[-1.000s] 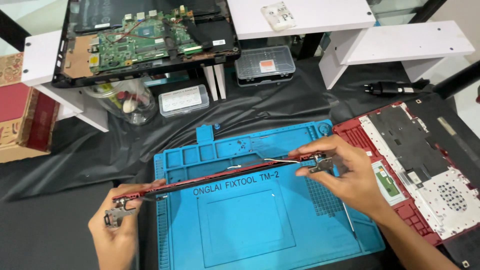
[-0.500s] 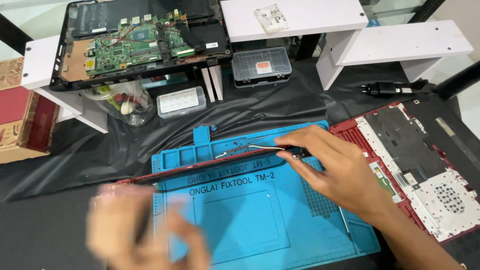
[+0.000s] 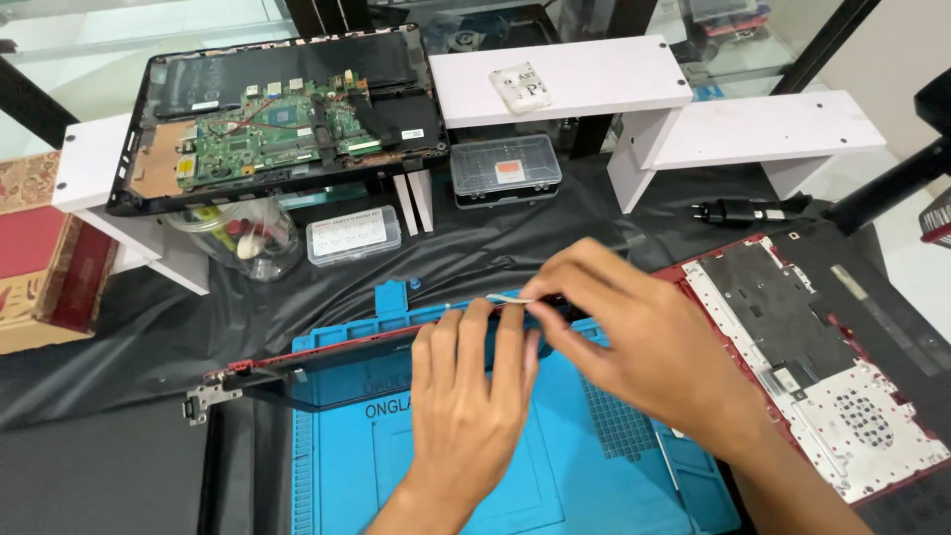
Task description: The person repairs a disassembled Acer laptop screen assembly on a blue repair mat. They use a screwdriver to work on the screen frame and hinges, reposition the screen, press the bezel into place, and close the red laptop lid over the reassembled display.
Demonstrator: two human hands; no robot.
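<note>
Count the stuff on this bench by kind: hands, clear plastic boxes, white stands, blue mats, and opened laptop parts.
Hands: 2, left hand and right hand
Clear boxes: 2, small box and large box
White stands: 3
Blue mat: 1
Laptop parts: 2, base and keyboard cover
Total: 10

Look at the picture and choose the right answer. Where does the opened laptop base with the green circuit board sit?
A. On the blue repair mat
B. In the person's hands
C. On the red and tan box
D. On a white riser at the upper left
D: the opened laptop base with its green board lies tilted on the white riser at the upper left, well away from the blue repair mat.
</note>
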